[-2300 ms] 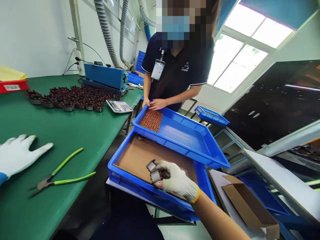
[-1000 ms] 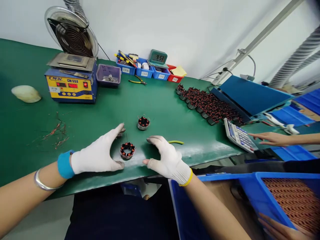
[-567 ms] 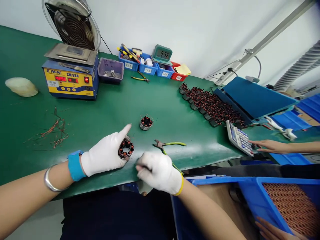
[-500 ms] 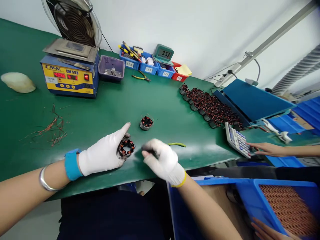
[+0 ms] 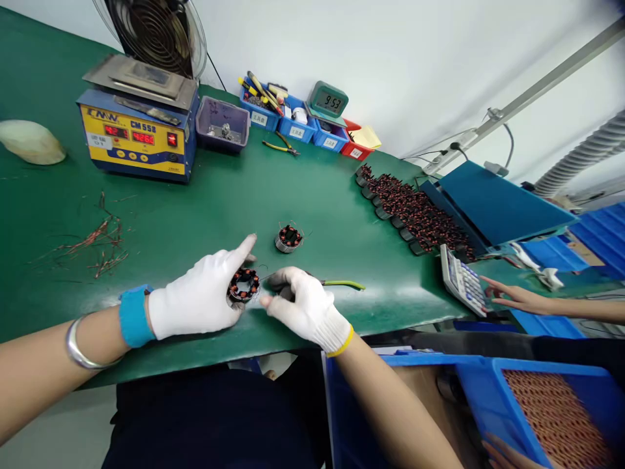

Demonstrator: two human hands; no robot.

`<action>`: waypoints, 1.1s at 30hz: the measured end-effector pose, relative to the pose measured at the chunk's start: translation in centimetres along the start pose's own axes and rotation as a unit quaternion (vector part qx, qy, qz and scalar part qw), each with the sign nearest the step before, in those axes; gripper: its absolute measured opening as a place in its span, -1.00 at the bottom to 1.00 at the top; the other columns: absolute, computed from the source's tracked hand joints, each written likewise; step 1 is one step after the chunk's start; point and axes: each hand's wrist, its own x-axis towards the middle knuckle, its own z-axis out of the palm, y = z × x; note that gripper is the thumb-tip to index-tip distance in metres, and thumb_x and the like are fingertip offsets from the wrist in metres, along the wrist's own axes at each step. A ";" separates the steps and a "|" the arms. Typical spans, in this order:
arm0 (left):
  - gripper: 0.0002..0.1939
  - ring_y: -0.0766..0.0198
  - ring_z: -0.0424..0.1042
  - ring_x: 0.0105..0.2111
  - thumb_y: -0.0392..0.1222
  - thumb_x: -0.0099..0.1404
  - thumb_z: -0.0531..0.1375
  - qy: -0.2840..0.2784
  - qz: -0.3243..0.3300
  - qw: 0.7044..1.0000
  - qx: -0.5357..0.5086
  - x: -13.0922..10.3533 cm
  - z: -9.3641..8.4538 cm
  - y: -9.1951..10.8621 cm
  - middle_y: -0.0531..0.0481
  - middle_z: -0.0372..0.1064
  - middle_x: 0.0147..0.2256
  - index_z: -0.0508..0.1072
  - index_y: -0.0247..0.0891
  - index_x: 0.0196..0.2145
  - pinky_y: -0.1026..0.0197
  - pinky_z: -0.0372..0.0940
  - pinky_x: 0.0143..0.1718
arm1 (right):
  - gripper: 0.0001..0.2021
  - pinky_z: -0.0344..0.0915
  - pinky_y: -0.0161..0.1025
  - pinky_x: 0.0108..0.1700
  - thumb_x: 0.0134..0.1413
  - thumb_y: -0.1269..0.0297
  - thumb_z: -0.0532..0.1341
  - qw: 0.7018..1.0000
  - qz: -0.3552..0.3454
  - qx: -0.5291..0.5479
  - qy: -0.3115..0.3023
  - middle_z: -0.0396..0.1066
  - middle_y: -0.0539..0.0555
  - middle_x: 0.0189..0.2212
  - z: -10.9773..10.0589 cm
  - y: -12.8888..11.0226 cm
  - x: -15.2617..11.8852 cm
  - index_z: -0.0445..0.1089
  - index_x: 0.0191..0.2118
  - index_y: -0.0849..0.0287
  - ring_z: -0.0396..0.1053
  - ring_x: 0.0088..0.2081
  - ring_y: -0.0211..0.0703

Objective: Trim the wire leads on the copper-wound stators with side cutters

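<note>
My left hand, in a white glove, is wrapped round a motor stator with copper windings, held low over the green bench. Thin loose wires stick out from its right side. My right hand, also gloved, is just right of this stator with fingers curled in. A fine wire seems to reach its fingertips, but what they hold is too small to make out. Behind that hand lies a tool with a green handle, its head hidden. A second stator with stray wire ends stands on the bench further back.
Wire scraps lie at left, before a CM558 solder pot. Small bins, a purple tray, cutters and a clock line the back. Rows of stators stand right. A co-worker's hand is at a calculator.
My right hand has moved left, closer to the stator in my left hand. The co-worker's hand has lifted slightly from the calculator keys. The view has shifted a little.
</note>
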 end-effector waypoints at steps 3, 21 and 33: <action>0.14 -0.05 0.37 -0.09 0.07 -0.06 0.27 0.034 -0.036 0.999 0.015 0.0 -0.1 0.6 -0.22 0.32 -0.02 -0.22 -0.33 0.33 0.04 0.30 -0.10 | -0.75 0.23 -0.31 -0.27 0.13 0.06 0.16 0.997 -0.013 0.068 0.044 0.45 -0.01 -0.33 0.7 -0.1 1.1 0.40 -0.22 0.12 0.37 -0.33 -0.24; -0.02 0.03 0.39 -0.10 -0.28 0.02 0.12 -0.041 0.005 0.999 0.035 -0.2 -0.9 0.1 -0.14 0.36 -0.06 -0.26 -0.18 0.34 0.08 0.30 -0.11 | -0.74 -0.01 -0.29 -0.40 0.14 0.17 0.10 0.986 -0.080 -0.129 0.067 0.30 -0.05 -0.55 1.1 0.2 1.1 0.26 -0.52 0.14 0.25 -0.46 -0.25; 0.00 0.13 0.44 -0.21 0.07 0.04 0.22 0.039 -0.083 0.992 -0.081 -0.1 -0.3 1.5 -0.02 0.40 -0.13 -0.18 -0.17 0.32 0.12 0.33 -0.15 | -0.76 0.10 -0.25 -0.35 0.17 0.10 0.07 0.976 -0.034 -0.208 0.059 0.46 0.01 -0.39 0.5 0.2 0.9 0.38 -0.38 0.10 0.39 -0.35 -0.14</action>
